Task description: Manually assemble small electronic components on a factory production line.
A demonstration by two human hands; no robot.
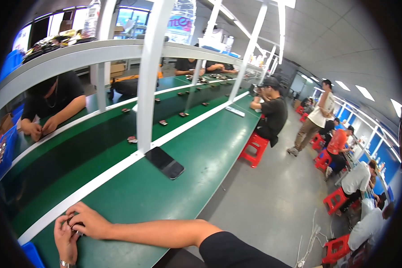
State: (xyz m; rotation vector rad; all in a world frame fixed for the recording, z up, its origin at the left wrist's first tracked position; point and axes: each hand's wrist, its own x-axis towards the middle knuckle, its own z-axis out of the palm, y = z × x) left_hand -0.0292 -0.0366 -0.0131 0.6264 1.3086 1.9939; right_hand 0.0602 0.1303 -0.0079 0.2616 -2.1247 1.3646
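Observation:
My left hand [65, 241] and my right hand [90, 222] meet over the green bench at the lower left. Their fingers are closed together around a small dark piece with a shiny bit, mostly hidden by the fingers, so its kind cannot be made out. A band circles my left wrist. My right forearm reaches across from the lower right in a short black sleeve. Beyond the hands, a black smartphone [165, 163] lies on the bench beside a white post [148, 89]. Close to the post's foot, a small reddish part [132, 139] rests on the green conveyor belt [98, 154].
A white rail [89, 190] divides bench from belt. More small parts [163, 122] dot the belt. A blue bin [31, 255] stands by my left hand. Across the belt, a co-worker's hands [42, 128] work. Red stools [255, 149] and seated people line the aisle; one person stands.

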